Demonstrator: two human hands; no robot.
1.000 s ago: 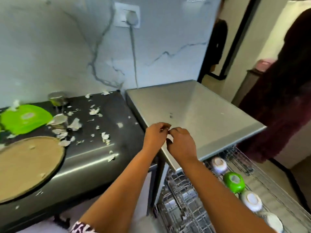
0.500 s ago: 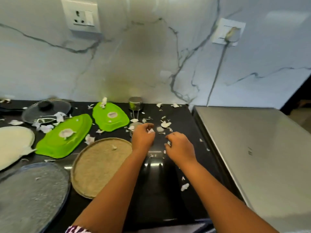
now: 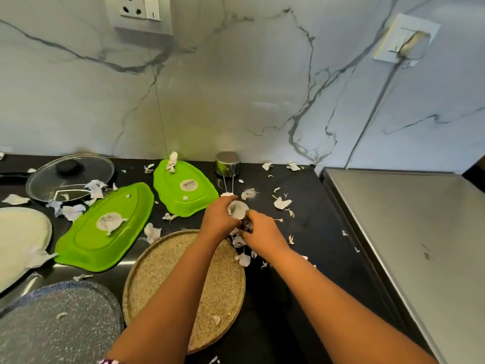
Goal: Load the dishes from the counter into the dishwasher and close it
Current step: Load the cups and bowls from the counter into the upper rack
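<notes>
My left hand (image 3: pixel 217 219) grips a small cup (image 3: pixel 238 208) just above the black counter (image 3: pixel 309 222); its round whitish end faces up. My right hand (image 3: pixel 263 233) pinches the cup's dark lower side, and the two hands touch. Dishes lie on the counter to the left. There are two green oblong plates, bottom up, a near one (image 3: pixel 105 227) and a far one (image 3: pixel 183 190). A beige round plate (image 3: pixel 168 271) lies under my left forearm. A speckled grey plate (image 3: pixel 57 324) and a cream plate (image 3: pixel 18 237) lie further left. The dishwasher's steel top (image 3: pixel 409 232) is at the right.
Torn white paper scraps (image 3: pixel 282 203) litter the counter. A glass pan lid (image 3: pixel 69 177) lies at the back left and a steel cup (image 3: pixel 227 164) stands by the marble wall. A cable (image 3: pixel 367 122) runs down from a wall socket to the dishwasher.
My view has swung left from the dishwasher to the counter. Both hands moved from the dishwasher top's edge to the counter and took hold of the small cup.
</notes>
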